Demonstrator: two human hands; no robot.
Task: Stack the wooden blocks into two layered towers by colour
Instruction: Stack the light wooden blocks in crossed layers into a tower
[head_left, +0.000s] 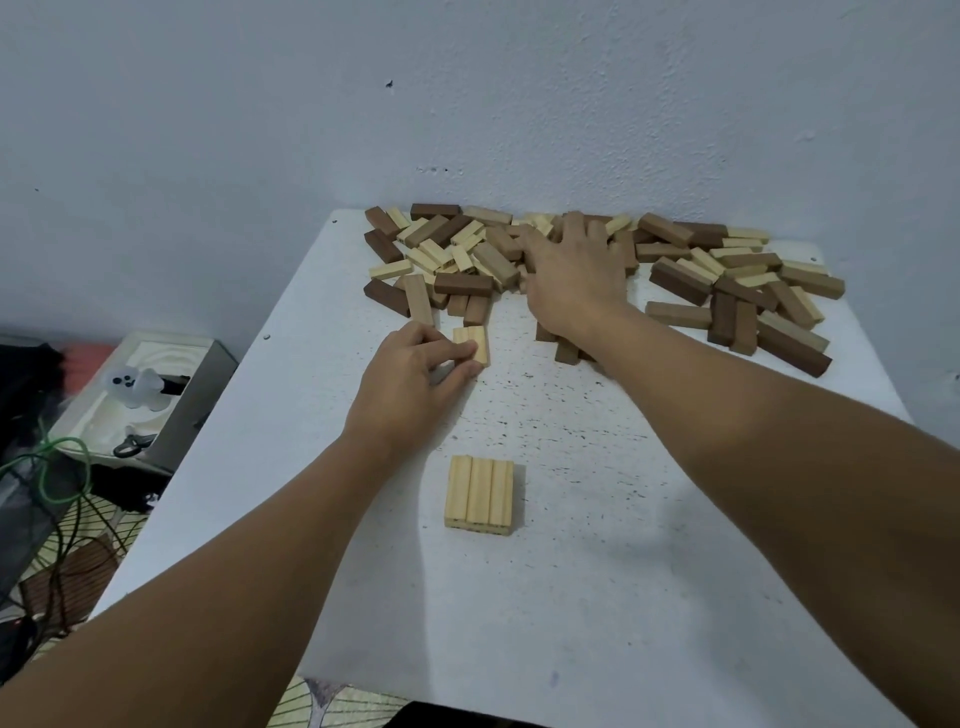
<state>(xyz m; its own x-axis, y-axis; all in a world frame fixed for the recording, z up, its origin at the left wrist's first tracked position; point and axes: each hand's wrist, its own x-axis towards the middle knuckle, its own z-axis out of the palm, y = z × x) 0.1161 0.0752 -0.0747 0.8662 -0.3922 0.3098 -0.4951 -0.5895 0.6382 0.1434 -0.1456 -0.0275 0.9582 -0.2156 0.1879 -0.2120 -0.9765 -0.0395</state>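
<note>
The task has barely begun. The big pile of blocks (597, 280), too many to count, sprawls across the upper middle of the table (623, 519), with the right hand (574, 280) spread flat on it. At lower centre sits one layer (480, 494) of three pale blocks. The left hand (415, 374) pinches two pale blocks (474, 344).

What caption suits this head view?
Left hand pinches pale blocks; right hand reaches into the pile; first layer laid.
</note>
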